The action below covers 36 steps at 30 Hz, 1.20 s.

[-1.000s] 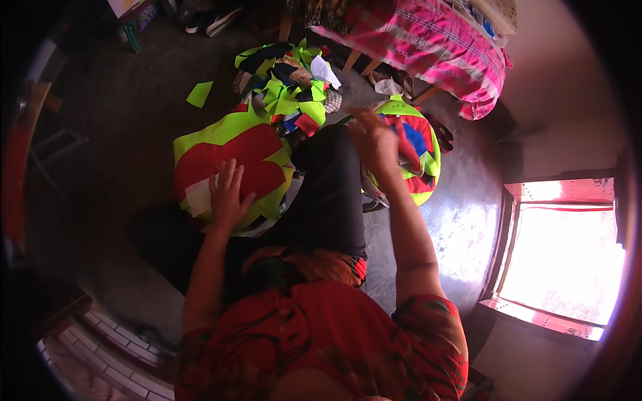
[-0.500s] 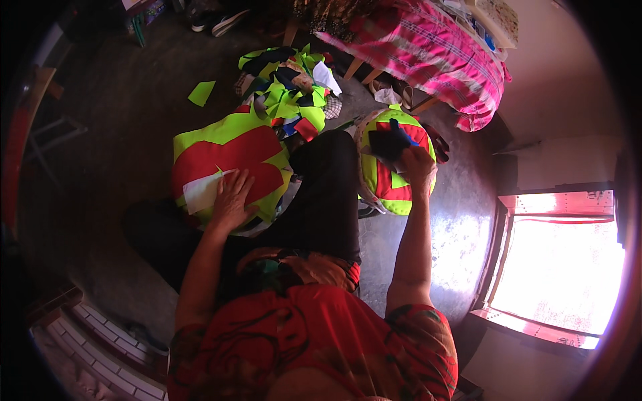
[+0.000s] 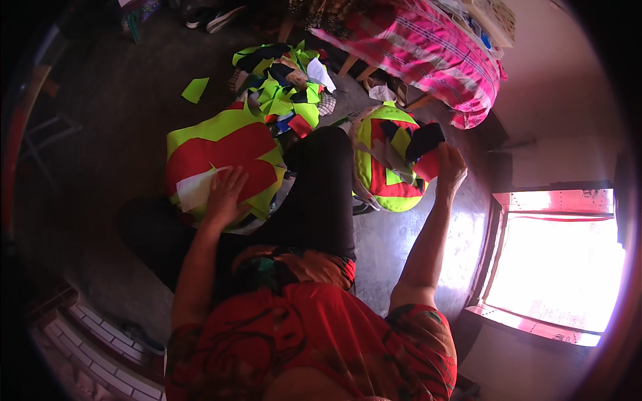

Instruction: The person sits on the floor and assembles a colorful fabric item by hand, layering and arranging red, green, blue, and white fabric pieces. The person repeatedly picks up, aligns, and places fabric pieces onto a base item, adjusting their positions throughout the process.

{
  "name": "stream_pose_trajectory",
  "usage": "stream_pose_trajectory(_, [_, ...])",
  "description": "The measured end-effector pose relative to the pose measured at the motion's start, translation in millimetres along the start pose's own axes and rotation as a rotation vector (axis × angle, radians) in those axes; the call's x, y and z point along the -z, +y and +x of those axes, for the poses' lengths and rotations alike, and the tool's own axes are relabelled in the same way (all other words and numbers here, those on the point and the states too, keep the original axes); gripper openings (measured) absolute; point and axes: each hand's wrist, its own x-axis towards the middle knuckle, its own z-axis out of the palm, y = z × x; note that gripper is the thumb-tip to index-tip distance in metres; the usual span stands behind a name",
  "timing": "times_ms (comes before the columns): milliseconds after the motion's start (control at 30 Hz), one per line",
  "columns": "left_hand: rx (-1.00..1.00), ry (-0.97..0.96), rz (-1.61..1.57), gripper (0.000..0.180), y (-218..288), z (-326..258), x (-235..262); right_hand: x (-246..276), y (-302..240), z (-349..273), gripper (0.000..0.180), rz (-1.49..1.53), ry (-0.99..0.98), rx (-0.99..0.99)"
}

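Note:
My left hand (image 3: 226, 198) lies flat, fingers spread, on a patchwork cloth piece (image 3: 221, 157) of red and yellow-green, draped over something at my lap. Under its fingertips is a white fabric scrap (image 3: 195, 190). To the right, my right hand (image 3: 453, 167) is closed on fabric scraps at the right edge of a round patchwork cushion (image 3: 394, 202). A red scrap (image 3: 428, 164) and a dark one (image 3: 425, 138) extend from the fist; which of them it grips is partly hidden. Grey and yellow-green scraps (image 3: 401, 142) rest on the cushion.
A heap of mixed scraps (image 3: 284, 87) lies on the floor ahead. One yellow-green scrap (image 3: 195, 89) sits apart at its left. A pink checked cloth (image 3: 414, 57) covers furniture at the far right, with shoes (image 3: 400, 90) beneath. A bright window (image 3: 552, 260) is at right.
My right hand has moved right, from over the round cushion to its edge, drawing the dark scrap along. Red and grey scraps now show there. My left hand stays on the patchwork.

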Motion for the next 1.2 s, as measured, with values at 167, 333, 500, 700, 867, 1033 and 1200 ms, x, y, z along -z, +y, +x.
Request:
stream_pose_trajectory(167, [-0.016,0.019,-0.012,0.086,-1,-1,-1,-4,0,2,0.018,0.413,0.052,-0.131])
stream_pose_trajectory(333, [-0.012,0.018,-0.013,0.086,2,0,1,-9,-1,-4,0.018,0.508,0.086,-0.165])
stream_pose_trajectory(500, [-0.018,0.023,-0.053,0.085,2,0,4,-16,-46,-16,0.019,1.021,-0.036,-0.181])
stream_pose_trajectory(700, [0.002,0.249,-0.156,0.072,0,3,12,-68,-131,-53,0.013,1.124,-0.318,-0.049])
stream_pose_trajectory(867, [0.335,0.362,-1.032,0.047,-24,0,7,-147,-187,-126,0.02,0.956,-0.576,0.157])
stream_pose_trajectory(1033, [0.918,0.291,-1.747,0.064,-48,-11,16,-187,-209,-221,0.034,0.609,-0.801,0.854])
stream_pose_trajectory(1200, [0.933,0.323,-1.501,0.058,-40,-6,16,-195,-189,-250,0.025,0.653,-1.238,0.765])
